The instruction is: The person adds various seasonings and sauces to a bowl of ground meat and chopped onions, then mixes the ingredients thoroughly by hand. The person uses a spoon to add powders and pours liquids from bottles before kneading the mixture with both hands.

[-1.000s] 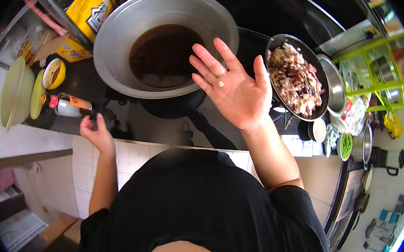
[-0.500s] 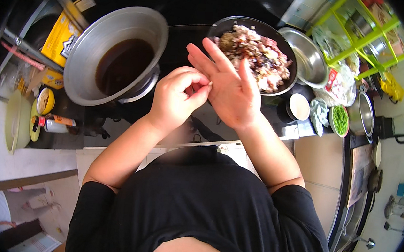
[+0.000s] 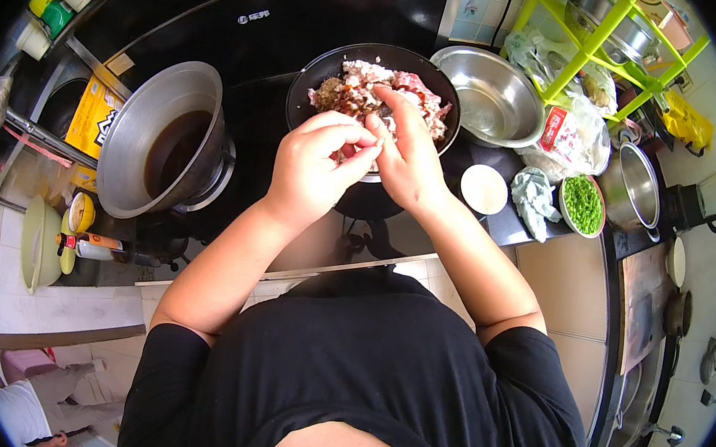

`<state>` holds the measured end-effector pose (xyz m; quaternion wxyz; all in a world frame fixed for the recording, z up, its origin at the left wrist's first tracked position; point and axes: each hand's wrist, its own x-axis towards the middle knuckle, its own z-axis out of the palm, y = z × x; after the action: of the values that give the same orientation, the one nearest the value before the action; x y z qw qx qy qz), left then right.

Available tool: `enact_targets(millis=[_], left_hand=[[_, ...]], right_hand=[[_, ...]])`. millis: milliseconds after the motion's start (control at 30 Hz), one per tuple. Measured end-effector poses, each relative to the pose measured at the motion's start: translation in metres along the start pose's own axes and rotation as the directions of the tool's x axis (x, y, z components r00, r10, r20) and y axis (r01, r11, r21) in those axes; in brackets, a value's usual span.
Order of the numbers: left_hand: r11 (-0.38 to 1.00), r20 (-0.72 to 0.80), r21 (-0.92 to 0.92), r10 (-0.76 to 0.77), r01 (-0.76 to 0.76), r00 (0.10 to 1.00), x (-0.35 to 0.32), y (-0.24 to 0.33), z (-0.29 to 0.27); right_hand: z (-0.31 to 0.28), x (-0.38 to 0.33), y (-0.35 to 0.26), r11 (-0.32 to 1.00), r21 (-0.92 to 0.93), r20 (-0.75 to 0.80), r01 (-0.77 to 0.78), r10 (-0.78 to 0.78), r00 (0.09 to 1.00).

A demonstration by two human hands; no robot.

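Left hand [image 3: 316, 168] closed at thumb and forefinger, tips against the right hand [image 3: 414, 173]; cannot tell what, if anything, is pinched, right forefinger extended, its other fingers hidden. Minced meat [image 3: 421, 87] in round black pan [image 3: 302, 116], just beyond both hands, right forefinger nearer. Dark liquid [image 3: 177, 154] in grey basin [image 3: 129, 137] leftward, chopped greens [image 3: 582, 204] in a bowl [image 3: 602, 225] rightward

Pale logo [image 3: 253, 17] sits on black back panel [image 3: 343, 15]. Bold lettering [image 3: 107, 126] runs across yellow box [image 3: 90, 112]. Red-and-white label [image 3: 558, 129] on plastic bag [image 3: 589, 147]; print too small. Orange label [image 3: 104, 241] on bottle [image 3: 92, 251]: illegible.
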<state>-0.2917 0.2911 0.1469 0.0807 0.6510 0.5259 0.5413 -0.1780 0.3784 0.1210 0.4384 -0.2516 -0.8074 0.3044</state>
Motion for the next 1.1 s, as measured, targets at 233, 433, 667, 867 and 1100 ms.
enact_targets(millis=[233, 433, 667, 867, 1100], left_hand=[[0.921, -0.035, -0.196, -0.350, 0.337, 0.936, 0.018, -0.033, 0.029], [0.730, 0.133, 0.635, -0.426, 0.254, 0.895, 0.031, -0.101, 0.015], [0.771, 0.018, 0.591, -0.308, 0.238, 0.951, 0.032, -0.111, 0.032], [0.832, 0.090, 0.503, -0.318, 0.233, 0.944, 0.027, -0.109, 0.025], [0.935, 0.168, 0.300, -0.247, 0.189, 0.954, 0.014, -0.076, -0.001]], right_hand=[[-0.029, 0.022, 0.053, 0.996, -0.082, 0.006, -0.029, 0.030, 1.000], [-0.036, 0.041, 0.114, 0.986, -0.155, 0.051, -0.067, 0.076, 0.996], [-0.045, 0.105, 0.074, 0.973, 0.203, 0.151, -0.114, 0.084, 0.985], [-0.066, 0.215, -0.034, 0.935, 0.299, 0.038, 0.189, -0.210, 0.977], [-0.056, 0.368, -0.153, 0.965, -0.067, -0.317, 0.255, -0.263, 0.911]])
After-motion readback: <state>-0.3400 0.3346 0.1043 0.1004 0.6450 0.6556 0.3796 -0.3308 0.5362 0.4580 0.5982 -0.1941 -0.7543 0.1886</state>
